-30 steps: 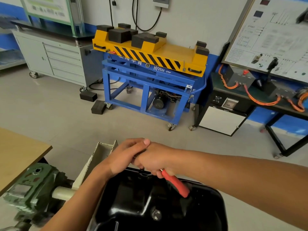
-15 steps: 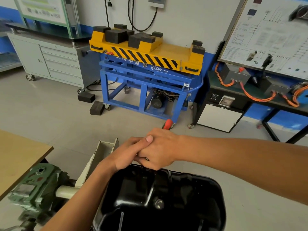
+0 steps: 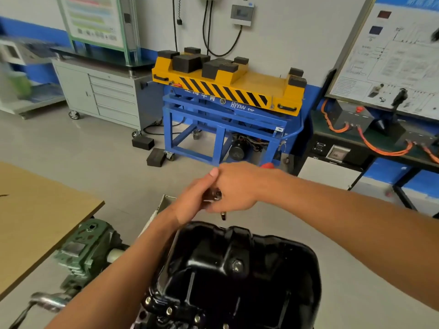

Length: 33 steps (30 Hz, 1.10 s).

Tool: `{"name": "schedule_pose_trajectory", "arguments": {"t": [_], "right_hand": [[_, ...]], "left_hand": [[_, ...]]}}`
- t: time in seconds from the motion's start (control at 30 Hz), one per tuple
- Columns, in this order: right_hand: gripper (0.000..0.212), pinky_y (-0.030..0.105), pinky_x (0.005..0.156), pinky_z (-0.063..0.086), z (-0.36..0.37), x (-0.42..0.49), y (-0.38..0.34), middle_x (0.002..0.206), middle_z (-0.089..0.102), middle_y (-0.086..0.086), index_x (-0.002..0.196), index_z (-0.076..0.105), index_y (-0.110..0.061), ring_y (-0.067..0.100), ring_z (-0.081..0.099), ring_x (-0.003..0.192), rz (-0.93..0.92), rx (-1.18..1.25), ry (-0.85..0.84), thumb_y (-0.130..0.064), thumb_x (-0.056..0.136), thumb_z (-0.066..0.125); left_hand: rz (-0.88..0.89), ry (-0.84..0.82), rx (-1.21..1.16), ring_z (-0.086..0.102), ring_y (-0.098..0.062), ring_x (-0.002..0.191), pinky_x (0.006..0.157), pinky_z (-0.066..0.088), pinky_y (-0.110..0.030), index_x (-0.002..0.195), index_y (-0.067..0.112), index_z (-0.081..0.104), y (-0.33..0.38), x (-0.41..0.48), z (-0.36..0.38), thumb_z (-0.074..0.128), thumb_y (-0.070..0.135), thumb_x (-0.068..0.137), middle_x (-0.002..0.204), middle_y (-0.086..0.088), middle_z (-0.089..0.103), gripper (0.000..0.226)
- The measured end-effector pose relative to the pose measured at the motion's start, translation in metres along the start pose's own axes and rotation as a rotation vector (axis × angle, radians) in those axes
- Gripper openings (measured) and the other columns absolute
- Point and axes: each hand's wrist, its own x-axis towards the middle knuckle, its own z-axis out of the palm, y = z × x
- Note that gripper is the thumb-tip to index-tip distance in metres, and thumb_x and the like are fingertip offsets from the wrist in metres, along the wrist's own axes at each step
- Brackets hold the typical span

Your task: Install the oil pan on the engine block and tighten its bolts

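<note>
The glossy black oil pan [image 3: 240,276] sits upside down at the bottom centre, with several bolts [image 3: 169,311] along its near flange. Both hands meet above the pan's far edge. My right hand [image 3: 237,188] grips a ratchet wrench whose red handle tip [image 3: 268,165] shows behind the knuckles. My left hand [image 3: 192,205] holds the wrench's metal head [image 3: 215,194] from the left side. A small dark socket end [image 3: 223,216] hangs below the hands, just above the pan's rim.
A green engine stand gearbox [image 3: 88,248] with a crank handle [image 3: 47,301] sits left of the pan. A wooden tabletop [image 3: 35,217] lies at left. A blue and yellow lift table [image 3: 228,103], a grey cabinet [image 3: 104,93] and a trainer bench [image 3: 370,138] stand beyond.
Both hands have risen off the pan's far rim with the wrench. The red handle swung from pointing down toward me to pointing away behind the right hand. The view tilted down.
</note>
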Motion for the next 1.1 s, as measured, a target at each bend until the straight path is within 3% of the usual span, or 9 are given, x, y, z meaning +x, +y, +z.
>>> {"name": "schedule_pose_trajectory", "arguments": {"t": [0.13,0.33,0.47,0.6,0.67,0.73,0.83,1.0,1.1], "right_hand": [[0.018,0.022,0.063,0.040,-0.021,-0.016,-0.005,0.071,0.071,-0.014,0.075,0.067,-0.036,-0.009,0.061,0.059,-0.093,0.239,0.149,-0.053,0.079,0.072],[0.019,0.020,0.051,0.038,-0.007,-0.058,-0.043,0.065,0.068,0.001,0.094,0.072,-0.017,0.004,0.049,0.048,-0.253,0.791,0.214,-0.022,0.079,0.081],[0.028,0.022,0.050,0.041,0.008,-0.062,-0.083,0.068,0.067,0.006,0.108,0.066,-0.006,0.010,0.048,0.051,-0.308,1.149,0.174,-0.008,0.083,0.077],[0.013,0.022,0.049,0.040,0.019,-0.045,-0.142,0.072,0.066,0.008,0.092,0.072,-0.003,0.010,0.046,0.051,-0.366,1.316,0.114,-0.012,0.085,0.075],[0.011,0.022,0.048,0.040,0.028,-0.029,-0.176,0.072,0.066,0.007,0.092,0.072,-0.003,0.009,0.047,0.050,-0.363,1.370,0.088,-0.013,0.087,0.073],[0.013,0.021,0.047,0.039,0.038,-0.009,-0.215,0.070,0.066,0.005,0.091,0.071,-0.002,0.008,0.047,0.049,-0.356,1.398,0.043,-0.014,0.090,0.069],[0.019,0.023,0.045,0.039,0.056,0.031,-0.281,0.069,0.067,0.006,0.087,0.070,-0.004,0.010,0.050,0.048,-0.339,1.312,0.005,-0.020,0.096,0.064],[0.028,0.019,0.043,0.043,0.090,0.118,-0.392,0.057,0.070,-0.003,0.087,0.072,-0.015,0.008,0.061,0.042,-0.329,0.824,0.105,-0.038,0.096,0.060],[0.031,0.019,0.045,0.046,0.117,0.187,-0.463,0.061,0.072,-0.002,0.085,0.073,-0.010,0.007,0.061,0.044,-0.318,0.718,0.019,-0.039,0.093,0.064]], "left_hand": [[0.119,0.081,-0.002,0.070,-0.020,0.097,0.079,0.056,-0.030,0.108,0.020,0.075,0.027,-0.039,0.003,0.050,0.067,0.086,0.098,-0.010,0.074,0.058],[0.231,0.221,0.205,0.069,-0.019,0.099,0.087,0.053,-0.036,0.096,0.029,0.078,0.054,-0.111,0.002,0.061,0.045,0.092,0.101,-0.004,0.077,0.025],[0.279,0.361,0.312,0.066,-0.019,0.084,0.073,0.051,-0.032,0.102,0.023,0.075,0.063,-0.171,-0.012,0.065,0.044,0.089,0.093,-0.009,0.075,0.026],[0.151,0.487,0.463,0.067,-0.041,0.088,0.081,0.054,-0.054,0.104,0.018,0.076,0.060,-0.250,-0.055,0.070,0.041,0.089,0.094,-0.012,0.076,0.029],[0.092,0.532,0.535,0.064,-0.035,0.071,0.068,0.054,-0.048,0.102,0.017,0.077,0.053,-0.289,-0.082,0.070,0.030,0.092,0.087,-0.007,0.076,0.018],[0.024,0.596,0.562,0.057,-0.015,0.058,0.059,0.047,-0.033,0.100,0.020,0.078,0.044,-0.325,-0.107,0.071,0.027,0.092,0.076,-0.002,0.074,0.012],[-0.091,0.681,0.602,0.058,-0.003,0.053,0.055,0.047,-0.021,0.096,0.022,0.077,0.032,-0.372,-0.149,0.070,0.020,0.094,0.068,0.006,0.073,0.007],[-0.309,0.842,0.745,0.065,-0.006,0.060,0.063,0.055,-0.028,0.084,0.026,0.076,-0.006,-0.432,-0.241,0.076,0.025,0.089,0.070,0.004,0.073,0.005],[-0.426,0.924,0.852,0.064,-0.007,0.068,0.069,0.053,-0.029,0.092,0.021,0.078,-0.041,-0.460,-0.317,0.073,0.027,0.090,0.076,0.009,0.071,0.008]]}}
